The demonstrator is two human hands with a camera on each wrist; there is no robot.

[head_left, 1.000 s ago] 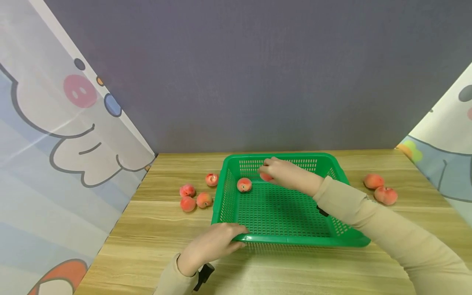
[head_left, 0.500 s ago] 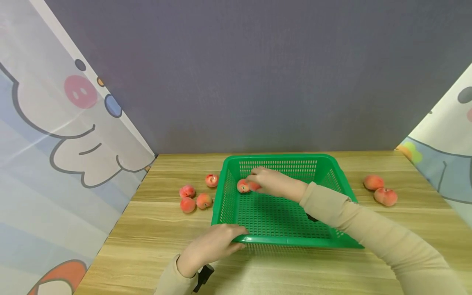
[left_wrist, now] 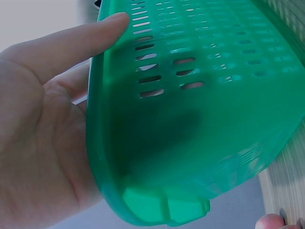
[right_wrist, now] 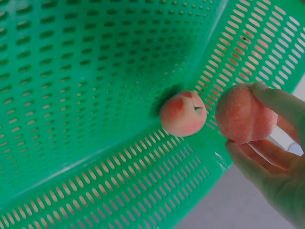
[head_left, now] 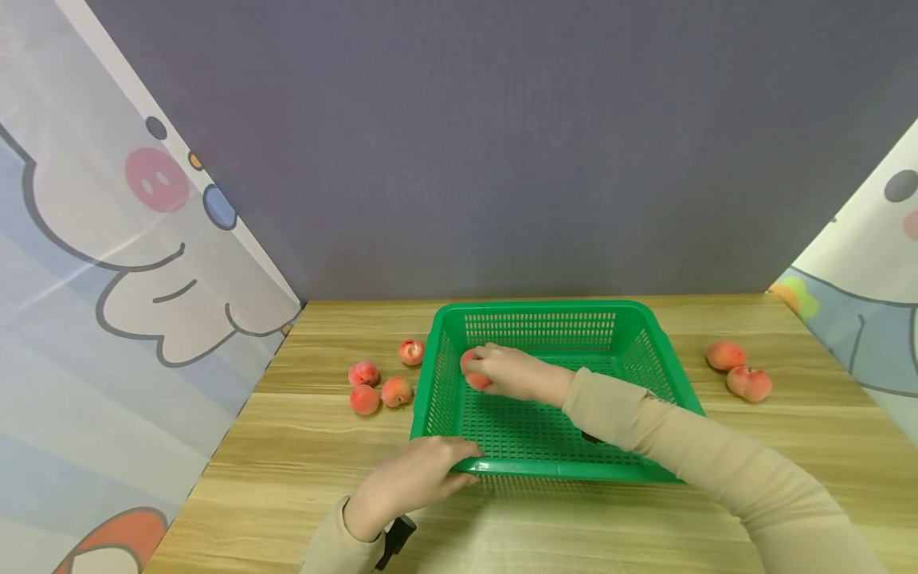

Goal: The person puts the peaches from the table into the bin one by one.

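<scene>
A green plastic basket point(head_left: 559, 469) with slotted walls stands on the wooden table. My left hand point(head_left: 423, 477) grips its rim at the near left corner; in the left wrist view the thumb point(left_wrist: 86, 40) lies over the wall's outer face. Inside the basket, my right hand point(head_left: 512, 372) holds a peach point(right_wrist: 245, 114) between thumb and fingers. Another peach point(right_wrist: 183, 113) lies in the basket's far left corner, close beside the held one. The held peach point(head_left: 478, 381) partly covers that one in the head view.
Left of the basket, several peaches point(head_left: 364, 399) lie on the table point(head_left: 287, 470). Two more peaches point(head_left: 749, 384) rest to its right. A grey wall point(head_left: 531, 159) rises behind the table, and printed cartoon sheets point(head_left: 86, 239) hang at both sides.
My right hand has moved left and toward me inside the basket with its peach, reaching the peach in the corner. My left hand stays on the rim.
</scene>
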